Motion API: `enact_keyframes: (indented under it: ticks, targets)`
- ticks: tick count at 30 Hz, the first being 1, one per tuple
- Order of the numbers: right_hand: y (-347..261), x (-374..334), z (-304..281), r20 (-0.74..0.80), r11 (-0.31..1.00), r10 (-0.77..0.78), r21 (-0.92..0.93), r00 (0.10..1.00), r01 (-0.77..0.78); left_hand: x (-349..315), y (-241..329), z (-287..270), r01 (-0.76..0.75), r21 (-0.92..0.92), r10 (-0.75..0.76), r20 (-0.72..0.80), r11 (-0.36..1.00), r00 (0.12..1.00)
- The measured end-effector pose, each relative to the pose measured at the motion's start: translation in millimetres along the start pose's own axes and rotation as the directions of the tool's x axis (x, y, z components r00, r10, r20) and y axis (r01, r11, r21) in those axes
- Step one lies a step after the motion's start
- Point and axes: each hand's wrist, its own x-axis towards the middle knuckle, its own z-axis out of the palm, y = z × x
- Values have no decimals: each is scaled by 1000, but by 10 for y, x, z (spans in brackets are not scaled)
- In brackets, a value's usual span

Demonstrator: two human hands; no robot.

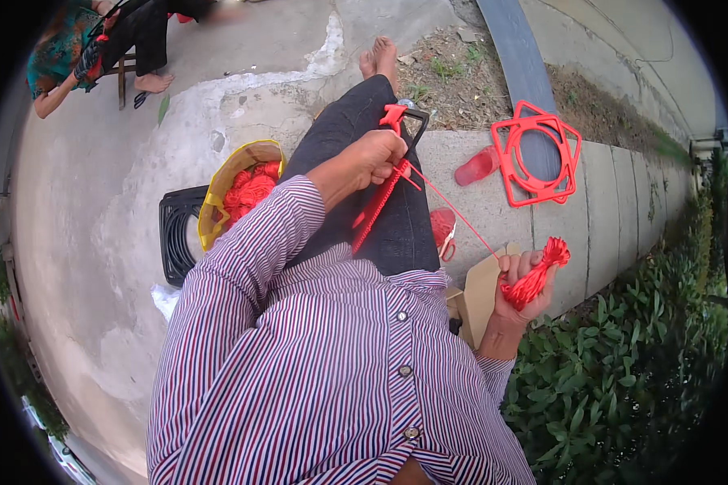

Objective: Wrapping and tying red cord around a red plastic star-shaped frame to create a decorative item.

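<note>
My left hand is closed round a frame over my lap. Its bare end is black, and its lower edge is covered in red. A red knotted piece sits at the top, above my fist. To the right my right hand is raised and closed round a bundle of red cord. A thin red strand runs taut from the frame to my right fingers. Part of the frame is hidden behind my left fist.
A yellow bag of red cord stands left of my legs, beside stacked black frames. Red frames lie at right, near red slippers and scissors. A cardboard box and bushes are nearby. Another person sits far left.
</note>
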Motion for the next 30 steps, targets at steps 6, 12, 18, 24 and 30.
enact_keyframes:
  ticks: [6, 12, 18, 24, 30]
  targets:
    - [60, 358, -1, -176, 999, -33, -6, 984, 32, -319, -200, 120, -566, 655, 775, -48, 501, 630]
    - [932, 335, 632, -177, 860, 480, -100, 859, -501, -815, -320, 560, -775, 514, 679, 422, 367, 601]
    - [945, 945, 522, 215, 778, 625, -245, 750, -579, -682, 229, 196, -831, 179, 819, 152, 527, 553]
    - [1013, 1585, 316, 124, 781, 327, -594, 937, -194, -59, 464, -162, -315, 860, 794, 498, -402, 347]
    - [1288, 1558, 455, 373, 8, 167, -926, 913, 377, 235, 213, 3, -438, 864, 675, 169, 248, 718]
